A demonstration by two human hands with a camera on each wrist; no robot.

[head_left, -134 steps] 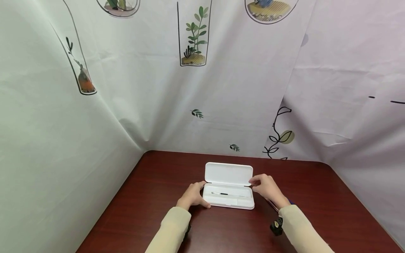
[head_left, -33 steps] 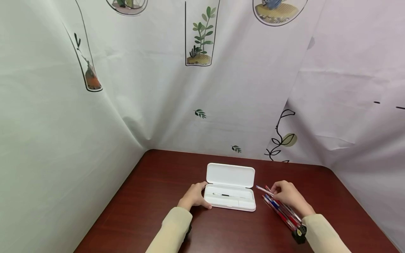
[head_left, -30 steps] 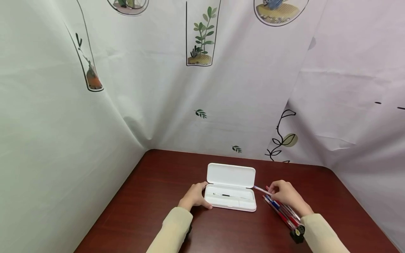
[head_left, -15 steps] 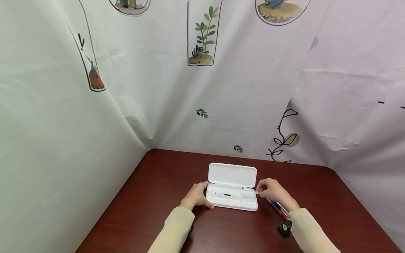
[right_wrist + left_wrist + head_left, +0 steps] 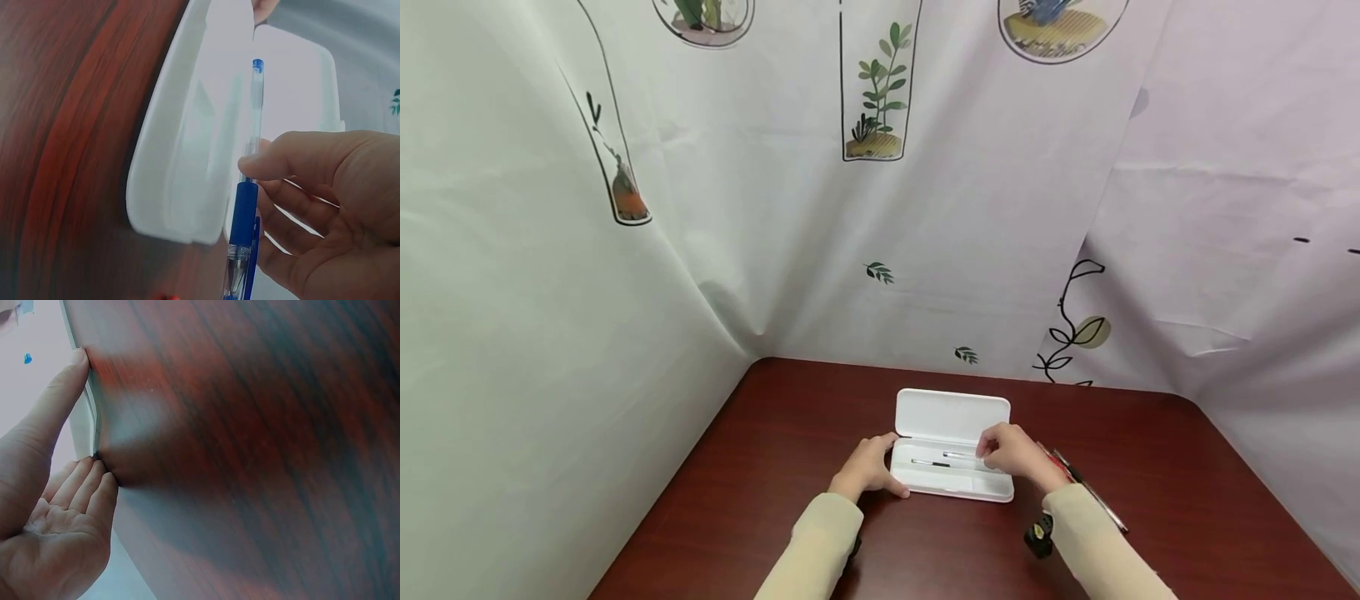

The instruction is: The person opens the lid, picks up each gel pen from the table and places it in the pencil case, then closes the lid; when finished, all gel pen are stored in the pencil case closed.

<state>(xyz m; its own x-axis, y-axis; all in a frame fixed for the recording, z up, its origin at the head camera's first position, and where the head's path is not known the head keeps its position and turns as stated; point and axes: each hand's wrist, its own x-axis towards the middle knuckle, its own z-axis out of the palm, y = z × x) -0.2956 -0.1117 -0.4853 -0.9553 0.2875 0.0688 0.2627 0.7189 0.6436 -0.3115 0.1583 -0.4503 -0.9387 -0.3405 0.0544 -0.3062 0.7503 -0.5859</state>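
A white pencil case (image 5: 917, 485) lies on the dark red table with its lid (image 5: 952, 415) raised. One slim pen with a black section (image 5: 931, 463) rests inside it. My left hand (image 5: 863, 470) holds the case's left end, thumb at the front corner and fingers at the back; in the left wrist view the thumb (image 5: 59, 400) presses on the edge. Over the right part of the case, my right hand (image 5: 1017, 452) pinches a clear pen with a blue grip and cap (image 5: 244, 212) between thumb and fingers. The right wrist view shows it above the tray, pointing along it.
Right of the case, partly behind my right forearm, lie several pens (image 5: 1093, 496), one with red parts (image 5: 1055, 463). A black wrist camera (image 5: 1039, 536) sits under the right sleeve. White printed cloth (image 5: 790, 208) hangs behind and along the left side.
My right hand has moved left from the pens on the table, bringing the blue pen over the open case. The left hand keeps its hold on the case's left end.
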